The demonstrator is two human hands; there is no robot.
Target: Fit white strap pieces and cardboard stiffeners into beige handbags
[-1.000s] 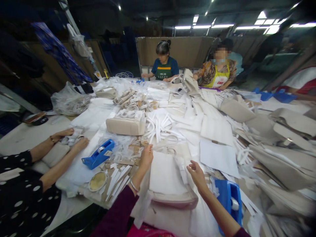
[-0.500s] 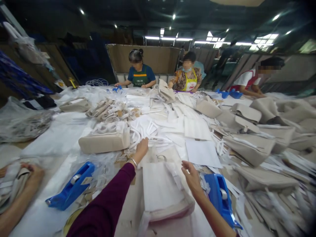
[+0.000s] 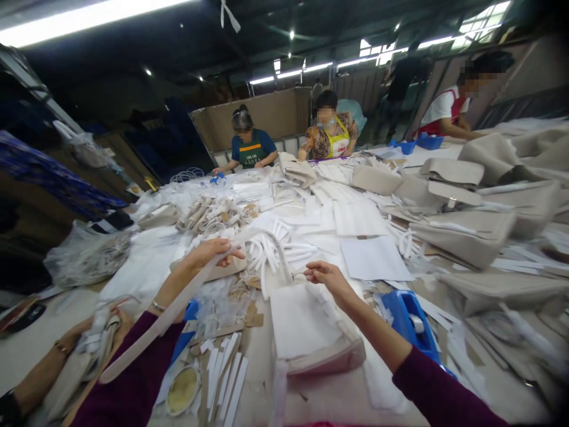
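My left hand is closed on a long pale strap, which hangs down over my purple sleeve and arcs away to the right. My right hand has its fingers pinched near the strap's far end, by a small metal piece; what exactly they grip is too small to tell. Below my right hand lies a beige bag with a white sheet on top. A bundle of white tubes lies between my hands.
A blue tape dispenser stands right of my right forearm. White strips and a tape roll lie at the front. Beige bags pile up right. A neighbour's hands hold straps at left; people work opposite.
My left hand has moved left from the white tubes and now has the pale strap in it. My right hand has moved up and left to the strap's end. The view has tilted.
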